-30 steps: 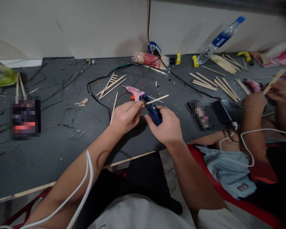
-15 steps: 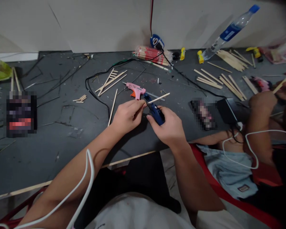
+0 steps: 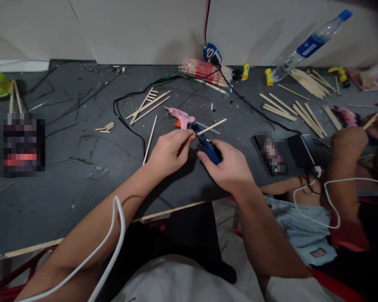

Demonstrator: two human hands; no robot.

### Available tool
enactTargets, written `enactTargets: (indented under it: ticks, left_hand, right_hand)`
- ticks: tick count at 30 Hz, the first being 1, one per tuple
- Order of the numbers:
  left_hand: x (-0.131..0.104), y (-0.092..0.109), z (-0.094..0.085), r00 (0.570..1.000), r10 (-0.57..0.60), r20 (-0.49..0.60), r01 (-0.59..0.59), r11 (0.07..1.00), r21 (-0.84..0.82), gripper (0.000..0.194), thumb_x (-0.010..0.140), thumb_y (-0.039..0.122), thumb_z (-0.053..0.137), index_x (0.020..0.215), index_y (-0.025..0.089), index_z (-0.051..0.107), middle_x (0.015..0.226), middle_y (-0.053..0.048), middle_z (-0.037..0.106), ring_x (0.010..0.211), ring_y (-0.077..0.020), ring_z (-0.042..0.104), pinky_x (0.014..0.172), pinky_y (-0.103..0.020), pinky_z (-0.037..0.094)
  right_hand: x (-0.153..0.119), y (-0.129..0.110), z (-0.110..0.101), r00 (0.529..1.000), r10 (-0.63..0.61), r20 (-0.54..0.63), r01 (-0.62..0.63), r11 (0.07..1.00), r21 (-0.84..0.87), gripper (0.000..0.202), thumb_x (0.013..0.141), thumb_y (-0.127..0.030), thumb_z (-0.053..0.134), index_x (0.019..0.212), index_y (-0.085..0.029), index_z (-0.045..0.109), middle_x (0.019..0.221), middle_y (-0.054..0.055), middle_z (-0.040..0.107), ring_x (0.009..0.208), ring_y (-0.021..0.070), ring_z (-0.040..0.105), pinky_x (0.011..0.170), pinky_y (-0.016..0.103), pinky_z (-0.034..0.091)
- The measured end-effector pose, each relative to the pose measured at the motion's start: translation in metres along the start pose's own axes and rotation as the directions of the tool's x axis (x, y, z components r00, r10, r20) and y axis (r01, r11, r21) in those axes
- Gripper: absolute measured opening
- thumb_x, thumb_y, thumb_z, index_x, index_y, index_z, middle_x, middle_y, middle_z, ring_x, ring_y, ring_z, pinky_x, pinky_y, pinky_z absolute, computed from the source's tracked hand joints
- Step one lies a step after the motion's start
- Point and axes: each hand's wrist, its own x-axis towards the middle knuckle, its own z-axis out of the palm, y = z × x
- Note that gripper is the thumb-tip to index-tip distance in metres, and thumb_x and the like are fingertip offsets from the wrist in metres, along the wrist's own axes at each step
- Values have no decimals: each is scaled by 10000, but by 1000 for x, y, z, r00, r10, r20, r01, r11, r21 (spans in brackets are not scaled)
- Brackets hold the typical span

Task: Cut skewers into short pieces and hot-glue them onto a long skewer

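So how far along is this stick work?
Partway, it seems. Short pieces lie in a small pile, apparently done. The left hand holds a stick at the blue pliers in the right hand. Longer sticks lie loose; how many are left to do is unclear.

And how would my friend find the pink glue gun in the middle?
Start at the dark grey table, then look just past the left hand. The glue gun lies there, its nozzle pointing left, near the blue pliers. Its orange trigger sets it apart from them, and its middle spot from the pink tool far right.
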Motion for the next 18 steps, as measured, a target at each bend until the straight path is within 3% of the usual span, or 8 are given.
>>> enactTargets:
  ticks: [4,7,13,18]
  left_hand:
    - [1,2,6,978,-207,0,203,961,-187,261,1055,286,542,928,154,728,732,-41,689,681,-129,609,663,-272,473]
    - [-1,-2,14,937,-346,44,333,852,-403,294,1045,355,569,900,153,726,656,-6,609,597,-108,529,566,-250,410]
    - [0,-4,16,890,-420,174,441,701,-561,381,1014,450,619,786,150,672,599,18,536,530,-74,455,497,-217,343]
    - [4,0,16,792,-511,334,571,429,-700,404,917,552,716,828,163,649,565,51,518,399,-62,397,399,-227,296]
  right_hand:
    - [6,2,-5,1000,-12,24,13,1000,-27,386,946,-472,655,1197,-190,733,1194,145,787,1081,357,746,926,473,557]
    - [8,3,-4,998,15,61,-14,1000,-12,359,939,-417,648,1212,-199,730,1186,129,787,1085,354,742,926,471,551]
    - [15,10,-14,977,37,208,-47,998,41,399,874,-274,643,1264,-247,721,1193,64,791,1069,307,743,941,433,547]
    - [25,11,-35,955,-24,295,39,998,-46,459,860,-231,606,1307,-231,712,1279,83,773,1135,319,735,982,426,535]
